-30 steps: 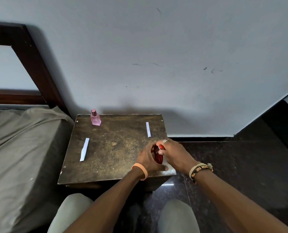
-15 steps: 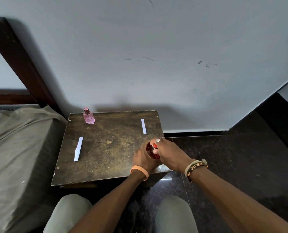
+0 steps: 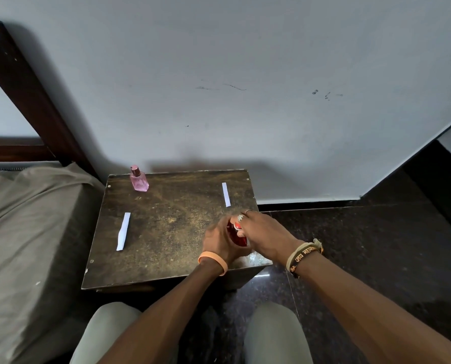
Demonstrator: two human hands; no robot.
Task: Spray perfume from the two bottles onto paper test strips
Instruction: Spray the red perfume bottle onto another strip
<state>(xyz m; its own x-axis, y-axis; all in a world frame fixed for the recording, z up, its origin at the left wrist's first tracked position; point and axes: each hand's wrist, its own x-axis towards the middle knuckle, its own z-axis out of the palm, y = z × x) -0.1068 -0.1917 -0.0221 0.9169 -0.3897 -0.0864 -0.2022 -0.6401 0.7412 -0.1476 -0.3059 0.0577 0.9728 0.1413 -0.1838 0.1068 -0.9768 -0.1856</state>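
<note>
Bottle [image 3: 241,240], red, cap [image 3: 237,226] tilted toward wall [image 3: 245,114]; left hand [image 3: 219,240] grips body; right hand [image 3: 266,232] fingers [image 3: 246,221] pinch cap.

The light was soft and a bit dim. The table [image 3: 166,232] threw a dark shadow on the far wall [image 3: 245,48]. The left hand [image 3: 217,241] looked blurry. Straight lines bent near the edges.

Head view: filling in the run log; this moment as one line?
left hand grips red bottle | right hand pinches its top | pink bottle upright, untouched | left strip, right strip flat on table
</note>
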